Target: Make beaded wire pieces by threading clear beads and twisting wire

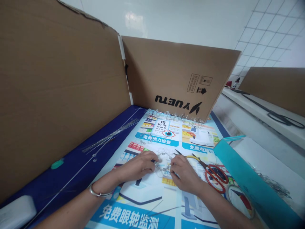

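Between my two hands sits a thin wire ring with small clear beads, lying over the printed poster. With fingers pinched, my left hand grips its left side; a silvery bangle circles that wrist. On the opposite side my right hand pinches the ring's right edge, its fingertips partly hidden. Just right of that hand lie red-handled scissors, with a yellow-handled tool beside their blades.
Cardboard panels stand at the back and left. A teal box at right holds several wire pieces. Loose wires lie on the blue cloth, near a white object. A round container stands by my right forearm.
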A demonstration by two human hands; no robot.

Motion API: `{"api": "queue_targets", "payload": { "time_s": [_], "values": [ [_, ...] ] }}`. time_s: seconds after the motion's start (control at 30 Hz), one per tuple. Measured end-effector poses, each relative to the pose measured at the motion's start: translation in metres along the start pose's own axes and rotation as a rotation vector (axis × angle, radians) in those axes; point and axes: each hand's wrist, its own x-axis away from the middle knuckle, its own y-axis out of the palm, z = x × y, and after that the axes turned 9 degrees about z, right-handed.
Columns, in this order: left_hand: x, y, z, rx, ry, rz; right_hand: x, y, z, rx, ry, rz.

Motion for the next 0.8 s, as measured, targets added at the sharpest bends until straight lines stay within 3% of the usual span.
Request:
{"api": "queue_targets", "payload": {
  "time_s": [0.33, 0.8],
  "values": [
    [0.001, 0.0, -0.003, 0.035, -0.021, 0.004, 0.001, -0.001, 0.001, -0.025, -0.002, -0.023],
    [0.005, -0.012, -0.002, 0.173, -0.118, -0.104, 0.001, -0.003, 0.001, -0.034, -0.036, -0.064]
  ]
}}
